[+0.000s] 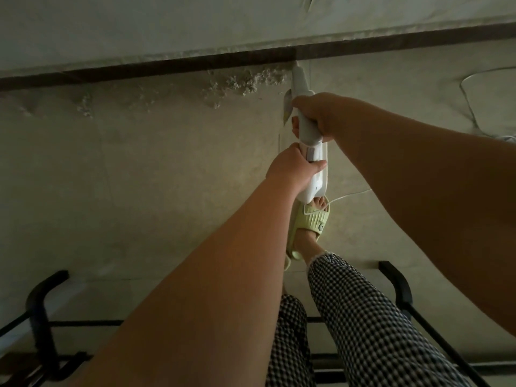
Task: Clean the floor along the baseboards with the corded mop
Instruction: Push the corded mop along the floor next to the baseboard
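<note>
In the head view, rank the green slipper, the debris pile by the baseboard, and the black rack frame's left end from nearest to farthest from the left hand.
From the left hand:
1. Green slipper, just below the hand.
2. Debris pile, up-left along the baseboard.
3. Black rack frame's left end, far down-left.

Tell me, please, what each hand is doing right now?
Left hand: closed round the white corded mop, lower on its body.
Right hand: closed round the mop, higher up.
</note>
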The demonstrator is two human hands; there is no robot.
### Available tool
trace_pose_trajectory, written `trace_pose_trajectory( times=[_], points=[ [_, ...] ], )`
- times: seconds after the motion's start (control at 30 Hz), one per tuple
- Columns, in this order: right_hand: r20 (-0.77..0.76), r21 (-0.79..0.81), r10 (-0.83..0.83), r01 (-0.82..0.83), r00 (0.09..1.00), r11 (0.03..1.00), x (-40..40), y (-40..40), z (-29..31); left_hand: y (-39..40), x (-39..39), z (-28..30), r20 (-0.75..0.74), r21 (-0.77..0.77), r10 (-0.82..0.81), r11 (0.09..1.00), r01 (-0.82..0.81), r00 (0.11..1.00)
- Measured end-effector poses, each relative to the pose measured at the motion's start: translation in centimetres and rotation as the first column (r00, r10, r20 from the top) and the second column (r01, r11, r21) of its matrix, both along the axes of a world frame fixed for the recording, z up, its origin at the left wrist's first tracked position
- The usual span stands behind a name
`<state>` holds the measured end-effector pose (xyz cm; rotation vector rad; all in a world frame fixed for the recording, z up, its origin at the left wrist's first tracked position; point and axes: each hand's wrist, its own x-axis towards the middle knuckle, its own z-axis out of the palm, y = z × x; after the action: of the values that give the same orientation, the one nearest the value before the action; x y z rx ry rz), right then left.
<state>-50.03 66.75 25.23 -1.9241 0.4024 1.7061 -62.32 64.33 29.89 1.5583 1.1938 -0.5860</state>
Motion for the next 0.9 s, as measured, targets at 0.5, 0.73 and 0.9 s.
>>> trace_pose_trajectory(
  times=[0.5,0.73,0.9],
  points=[
    [0.046,-0.003,0.018,-0.018,0.999,1.000,-0.6,-0.5,0.0,-0.9,-0.1,0.0,-0.003,-0.006,0.003,1.000,-0.003,1.000],
    [0.015,-0.007,-0.043,0.043,0.999,0.999,-1.1,-1.9,0.6,-1.6,-0.7,0.3,-0.036,-0.007,-0.071,0.997,0.071,0.997],
    [-0.021,-0.046,-0.036,0.035,0.999,0.998,-2.8,-2.1,0.7,-2.3,-2.2,0.4,-0.041,-0.032,-0.027,0.999,0.026,0.999]
  ],
)
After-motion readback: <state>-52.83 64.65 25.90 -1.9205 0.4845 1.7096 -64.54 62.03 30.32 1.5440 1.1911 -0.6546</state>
